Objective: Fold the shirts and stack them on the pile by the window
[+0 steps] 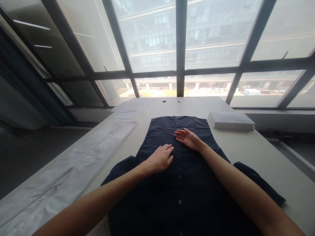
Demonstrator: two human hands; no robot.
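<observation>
I see a white table [248,147] with a navy button-front shirt [194,190] spread flat along its middle, sleeves out to both sides. Left of it lies a long, creased strip of glossy whitish sheeting [81,160], with loose white sheets [128,105] just beyond. On the right sits a neat white stack [231,120], near the table's edge.

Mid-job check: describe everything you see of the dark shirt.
The shirt is dark navy, apparently a woven fabric, with pale buttons down its middle. It lies front up, mostly flat, on the white table, its far edge toward the windows, with light creases there. Short sleeves spread to both sides; the near end is cut off. The left hand and right hand are over its middle; firm contact is unclear.
</observation>
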